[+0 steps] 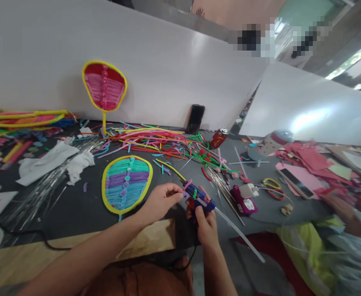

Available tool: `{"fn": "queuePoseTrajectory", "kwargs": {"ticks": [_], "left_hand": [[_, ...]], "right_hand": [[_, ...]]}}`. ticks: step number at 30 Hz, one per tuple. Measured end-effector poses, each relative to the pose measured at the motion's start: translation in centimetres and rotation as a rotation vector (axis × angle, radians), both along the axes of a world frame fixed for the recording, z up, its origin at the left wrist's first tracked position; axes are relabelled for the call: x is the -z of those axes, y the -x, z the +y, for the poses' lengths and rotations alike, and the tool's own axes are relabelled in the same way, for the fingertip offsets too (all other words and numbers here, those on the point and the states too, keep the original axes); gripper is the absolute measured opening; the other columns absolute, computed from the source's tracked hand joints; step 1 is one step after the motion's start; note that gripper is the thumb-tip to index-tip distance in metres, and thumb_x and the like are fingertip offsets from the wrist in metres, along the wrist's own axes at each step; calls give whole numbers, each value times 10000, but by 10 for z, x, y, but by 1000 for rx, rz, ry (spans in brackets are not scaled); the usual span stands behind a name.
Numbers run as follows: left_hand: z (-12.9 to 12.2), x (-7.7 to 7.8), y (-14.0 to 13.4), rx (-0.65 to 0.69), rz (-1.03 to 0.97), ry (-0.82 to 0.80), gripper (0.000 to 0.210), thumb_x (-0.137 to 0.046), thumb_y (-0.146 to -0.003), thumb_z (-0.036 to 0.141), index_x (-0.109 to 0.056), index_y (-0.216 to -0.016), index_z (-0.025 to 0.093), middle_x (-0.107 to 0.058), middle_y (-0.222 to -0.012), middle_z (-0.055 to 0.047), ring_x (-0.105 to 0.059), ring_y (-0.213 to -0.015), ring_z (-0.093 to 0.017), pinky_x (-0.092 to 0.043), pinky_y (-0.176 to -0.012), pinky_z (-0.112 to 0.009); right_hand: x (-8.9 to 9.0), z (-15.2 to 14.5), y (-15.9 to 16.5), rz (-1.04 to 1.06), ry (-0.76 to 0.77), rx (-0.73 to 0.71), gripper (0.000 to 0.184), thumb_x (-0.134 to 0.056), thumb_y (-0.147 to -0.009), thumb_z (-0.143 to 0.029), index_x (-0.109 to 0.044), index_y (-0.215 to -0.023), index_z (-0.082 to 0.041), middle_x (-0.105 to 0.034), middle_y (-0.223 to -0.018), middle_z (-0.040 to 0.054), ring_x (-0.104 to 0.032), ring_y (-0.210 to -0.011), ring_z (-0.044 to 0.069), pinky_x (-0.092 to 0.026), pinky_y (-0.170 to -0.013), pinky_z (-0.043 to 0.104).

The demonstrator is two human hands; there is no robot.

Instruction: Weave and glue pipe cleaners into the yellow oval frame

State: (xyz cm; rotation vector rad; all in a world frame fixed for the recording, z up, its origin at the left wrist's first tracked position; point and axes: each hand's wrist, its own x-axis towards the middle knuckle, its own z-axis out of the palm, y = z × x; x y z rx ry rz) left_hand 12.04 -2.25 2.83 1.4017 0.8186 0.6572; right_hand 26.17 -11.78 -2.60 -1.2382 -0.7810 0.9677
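My right hand is wrapped round a blue hot glue gun, with a long clear glue stick jutting from its back. Close to the gun's nozzle end, my left hand pinches a small purple piece, partly hidden by the fingers. Pink and green bits show against the gun. Left of the hands lies a fan-shaped pipe-cleaner piece with a yellow rim, teal, purple and blue rows, and a line of buttons down its middle. A similar pink and red fan leans upright against the white partition.
Loose pipe cleaners are heaped along the back. A phone and a red can stand behind. A magenta power socket, scissors and pink paper lie right. A co-worker's hand rests at the right edge.
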Motion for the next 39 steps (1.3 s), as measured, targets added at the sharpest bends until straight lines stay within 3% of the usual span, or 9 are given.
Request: {"fn": "queuePoseTrajectory", "kwargs": {"ticks": [4,7,10,12,17,20,24,31,39], "left_hand": [[14,-3,5,-12,176,-240,182,-560,-803,310,-646,-814,150,-679,-757,-27,-615,-690,-151,-497,-661,-273],[39,-6,6,56,324,-532,151,-531,-819,242,-663,-818,169,-686,-897,-57,-629,-846,-189,-506,-759,-324],[66,-5,-1,112,458,-772,115,-563,-785,182,-677,-772,166,-551,-1275,-121,-516,-1170,-275,-434,-950,-438],[79,-5,-7,157,517,-848,121,-561,-794,172,-681,-777,162,-488,-1346,-132,-431,-1264,-299,-388,-1003,-469],[75,-5,-3,31,426,-1010,146,-520,-847,158,-665,-844,160,-614,-1117,-109,-561,-1073,-213,-458,-921,-373],[50,-8,20,-102,296,-1202,148,-515,-863,148,-657,-843,183,-649,-907,-56,-581,-866,-159,-488,-790,-306],[12,-14,60,-108,206,-1438,126,-546,-842,106,-631,-877,192,-682,-816,-21,-582,-814,-151,-467,-799,-329],[-18,-22,118,-114,330,-1485,133,-514,-863,126,-620,-911,192,-720,-819,-8,-628,-808,-132,-469,-842,-325],[-24,-16,157,-84,353,-1485,176,-502,-867,164,-612,-1002,184,-730,-911,-34,-636,-905,-147,-468,-888,-330]], "right_hand": [[0,2,-15,16,-13,346,311,-552,-859,-418,-503,-1094,-221,-626,-877,5,-547,-604,95,-460,-566,233],[4,0,-26,54,-69,506,255,-559,-856,-419,-500,-989,-209,-591,-892,7,-532,-608,81,-453,-560,215],[9,-3,-29,88,-78,526,278,-572,-847,-427,-469,-988,-211,-580,-881,13,-525,-599,86,-456,-547,219],[12,-3,-29,103,-77,517,297,-578,-844,-428,-450,-1016,-222,-586,-882,13,-528,-599,89,-460,-545,222],[15,-2,-32,88,-80,481,330,-584,-845,-424,-445,-1075,-233,-610,-867,4,-540,-584,87,-450,-540,214],[11,-8,-31,75,-50,392,296,-566,-849,-446,-491,-1012,-210,-617,-803,4,-531,-556,95,-433,-518,218],[-2,-26,-16,68,6,95,355,-492,-868,-494,-547,-1022,-179,-592,-664,16,-488,-480,119,-395,-445,236],[-25,-32,24,134,27,-391,544,-511,-839,-548,-396,-1294,-273,-633,-723,28,-509,-484,143,-404,-422,243],[-32,-21,47,105,63,-527,547,-510,-842,-548,-387,-1286,-252,-607,-716,28,-510,-488,126,-412,-438,229]]}}
